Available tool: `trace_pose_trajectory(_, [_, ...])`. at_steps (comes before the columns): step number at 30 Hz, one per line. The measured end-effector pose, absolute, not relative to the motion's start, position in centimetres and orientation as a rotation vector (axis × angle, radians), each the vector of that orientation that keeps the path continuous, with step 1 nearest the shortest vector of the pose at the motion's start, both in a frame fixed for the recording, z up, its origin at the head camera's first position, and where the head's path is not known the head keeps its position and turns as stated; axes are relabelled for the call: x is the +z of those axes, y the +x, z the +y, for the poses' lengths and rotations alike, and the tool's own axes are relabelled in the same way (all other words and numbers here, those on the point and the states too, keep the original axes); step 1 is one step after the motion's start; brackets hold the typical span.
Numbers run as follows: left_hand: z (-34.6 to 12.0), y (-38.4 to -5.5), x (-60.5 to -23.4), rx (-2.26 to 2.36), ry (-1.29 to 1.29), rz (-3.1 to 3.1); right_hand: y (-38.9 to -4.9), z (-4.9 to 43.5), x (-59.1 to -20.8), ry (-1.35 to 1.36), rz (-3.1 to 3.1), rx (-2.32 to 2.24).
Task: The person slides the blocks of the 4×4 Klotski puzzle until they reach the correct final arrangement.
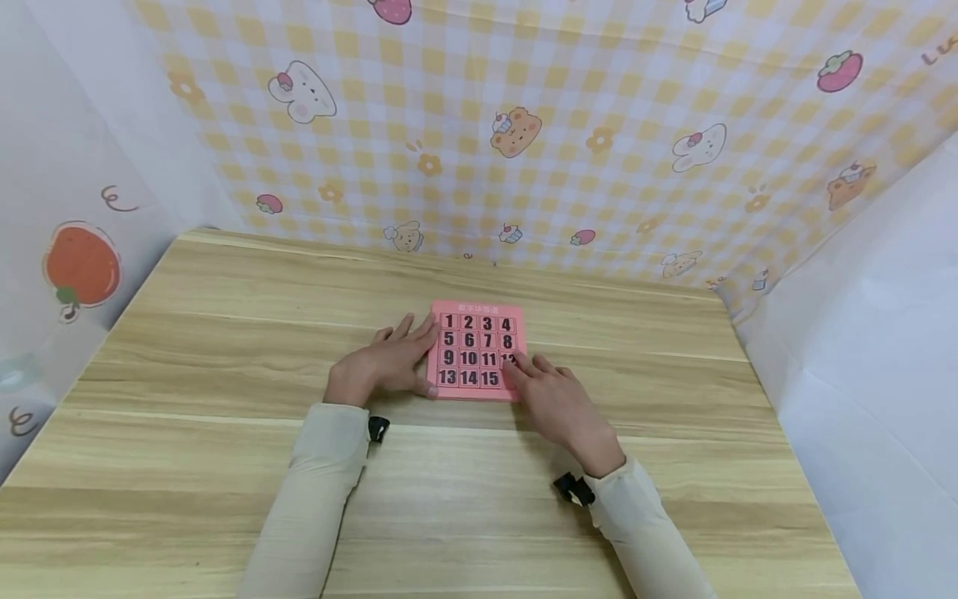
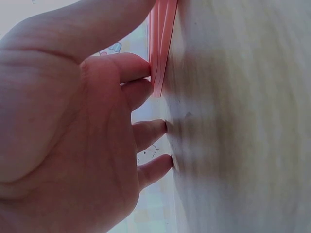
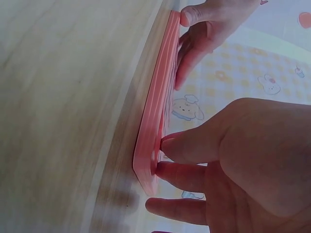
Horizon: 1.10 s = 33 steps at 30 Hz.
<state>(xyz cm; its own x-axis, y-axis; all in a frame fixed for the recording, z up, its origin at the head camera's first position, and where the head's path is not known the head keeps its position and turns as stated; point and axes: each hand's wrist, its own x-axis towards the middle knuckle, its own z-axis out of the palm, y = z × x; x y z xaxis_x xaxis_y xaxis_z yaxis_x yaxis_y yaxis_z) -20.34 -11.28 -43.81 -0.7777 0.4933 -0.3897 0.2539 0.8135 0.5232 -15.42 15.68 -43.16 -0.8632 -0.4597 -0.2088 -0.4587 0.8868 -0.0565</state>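
Note:
A pink number slide puzzle (image 1: 477, 309) lies flat on the table, with black numbers on its tiles running from 1 at the upper left to 15 in the bottom row. Its lower right cell is partly covered by fingers. My left hand (image 1: 389, 364) rests along the puzzle's left side, thumb at the lower corner and forefinger higher up; in the left wrist view two fingertips touch its pink edge (image 2: 161, 48). My right hand (image 1: 557, 403) reaches over the right rim, fingertips on the partly hidden 12 tile (image 1: 509, 358). Thumb and fingers dip inside the frame (image 3: 154, 116) in the right wrist view.
The wood-grain table (image 1: 187, 466) extends around the puzzle. A yellow checked cloth (image 1: 464, 183) with cartoon prints hangs behind it, and white sheets (image 1: 868, 333) line the sides. Black clips (image 1: 575, 489) sit at both sleeve cuffs.

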Motion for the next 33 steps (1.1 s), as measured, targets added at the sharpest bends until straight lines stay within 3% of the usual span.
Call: trace_pose_trajectory(33, [-10.7,-19.9,-43.2,0.605,0.533,2.494,-16.3,16.6,-43.4,-0.739,2.896,-0.057])
